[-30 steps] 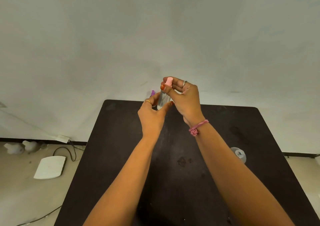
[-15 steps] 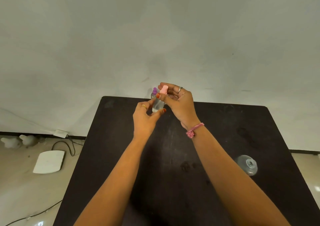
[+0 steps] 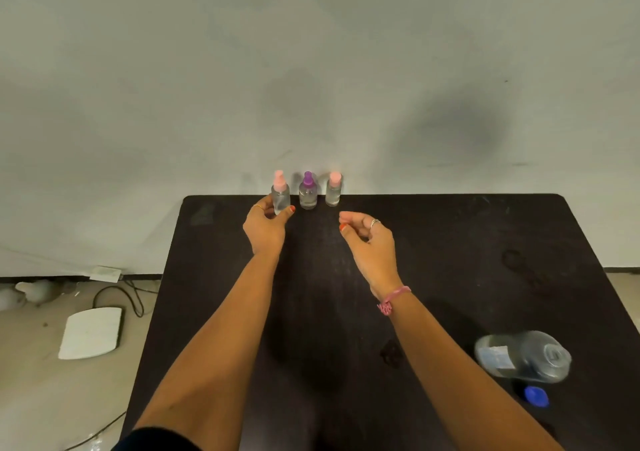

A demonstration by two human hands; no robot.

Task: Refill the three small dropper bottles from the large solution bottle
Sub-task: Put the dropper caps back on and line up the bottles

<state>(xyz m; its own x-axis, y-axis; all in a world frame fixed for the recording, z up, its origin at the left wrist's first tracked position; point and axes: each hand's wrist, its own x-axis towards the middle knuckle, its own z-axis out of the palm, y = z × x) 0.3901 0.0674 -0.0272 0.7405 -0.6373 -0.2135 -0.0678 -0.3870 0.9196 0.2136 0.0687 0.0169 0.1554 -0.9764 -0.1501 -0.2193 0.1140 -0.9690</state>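
Three small clear bottles stand in a row at the table's far edge: a pink-capped one (image 3: pixel 281 196) on the left, a purple-capped one (image 3: pixel 308 194) in the middle, another pink-capped one (image 3: pixel 334 192) on the right. My left hand (image 3: pixel 265 227) grips the left pink-capped bottle low down between thumb and fingers. My right hand (image 3: pixel 369 241) hovers just in front of the right bottle, fingers loosely curled, holding nothing. The large clear solution bottle (image 3: pixel 523 355) stands uncapped at the near right, with its blue cap (image 3: pixel 536 396) lying beside it.
The dark table (image 3: pixel 450 260) stands against a pale wall, with small wet marks on its top. On the floor to the left lie a white flat pad (image 3: pixel 90 333) and a black cable (image 3: pixel 119 296).
The pink-capped bottle, held up in both hands before, now stands at the left of the row. My right hand has let go of its cap and drawn back to the right.
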